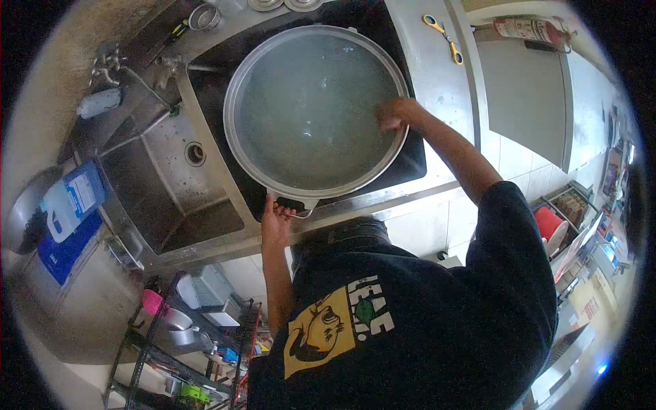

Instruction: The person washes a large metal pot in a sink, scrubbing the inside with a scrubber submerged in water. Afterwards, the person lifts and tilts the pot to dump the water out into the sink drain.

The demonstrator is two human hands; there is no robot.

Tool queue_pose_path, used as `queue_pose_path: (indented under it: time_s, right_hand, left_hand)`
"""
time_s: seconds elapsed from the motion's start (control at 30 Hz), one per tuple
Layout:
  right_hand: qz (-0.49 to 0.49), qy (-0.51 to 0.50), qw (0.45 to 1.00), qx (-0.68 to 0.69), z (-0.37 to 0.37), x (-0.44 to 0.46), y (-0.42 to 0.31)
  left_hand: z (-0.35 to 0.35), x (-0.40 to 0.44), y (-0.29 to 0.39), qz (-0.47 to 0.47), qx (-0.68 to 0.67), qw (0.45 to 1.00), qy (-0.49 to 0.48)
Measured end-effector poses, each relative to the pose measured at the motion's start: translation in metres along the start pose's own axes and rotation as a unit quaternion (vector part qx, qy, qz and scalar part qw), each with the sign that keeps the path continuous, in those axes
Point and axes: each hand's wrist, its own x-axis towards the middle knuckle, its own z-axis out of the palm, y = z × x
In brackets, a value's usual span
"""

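A large round metal pot (230,137) sits over the sink basin on the counter, filled with cloudy greyish water (307,109). At its near side, my left hand (276,219) is closed around the pot's loop handle. My right hand (396,114) reaches over the right rim, its fingers curled down at the water's surface just inside the wall. What those fingers hold, if anything, is hidden.
Left of the pot is a sink with a drain (195,154) and a tap (166,68). A bleach-type jug (72,201) stands at far left. Yellow-handled scissors (443,39) lie on the right counter. A small metal strainer or cup (203,17) is at the back.
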Motion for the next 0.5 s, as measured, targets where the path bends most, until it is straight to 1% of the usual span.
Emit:
queue_pose_path:
  time_s: [0.03,0.1,0.13,0.2,0.23,0.33,0.4,0.43,0.47,0.5]
  right_hand:
    - [0.001,0.140,0.979,-0.148,-0.006,0.005,0.010]
    - [0.028,0.183,0.950,-0.251,-0.027,0.001,0.007]
    - [0.028,0.184,0.950,-0.252,-0.028,0.011,0.005]
    - [0.031,0.269,0.955,-0.118,-0.024,0.047,0.000]
    - [0.027,0.271,0.955,-0.119,-0.019,0.058,-0.003]
    - [-0.031,0.233,0.971,-0.036,-0.004,0.082,-0.014]
    - [-0.072,0.190,0.979,0.018,0.008,0.093,-0.026]
    - [-0.075,0.182,0.980,0.015,0.010,0.092,-0.031]
    - [-0.224,0.016,0.925,0.307,0.010,0.085,-0.034]
    - [-0.336,-0.148,0.743,0.559,0.007,0.077,-0.035]
  left_hand:
    - [0.000,0.000,0.001,0.001,0.003,1.000,0.005]
    - [-0.003,0.000,0.001,-0.001,0.005,1.000,0.003]
    - [-0.002,0.000,0.000,-0.002,0.003,1.000,0.001]
    - [0.002,-0.002,0.001,0.007,0.005,1.000,-0.010]
    - [0.001,-0.005,0.002,0.012,0.011,1.000,-0.020]
    - [0.002,-0.005,0.003,0.013,-0.001,1.000,-0.026]
    - [0.002,-0.007,0.005,0.012,0.008,1.000,-0.010]
    - [0.005,-0.009,0.007,0.007,0.003,1.000,0.001]
    - [0.006,-0.009,0.004,-0.001,-0.001,1.000,0.009]
    - [0.004,-0.005,0.002,-0.004,-0.016,1.000,0.010]
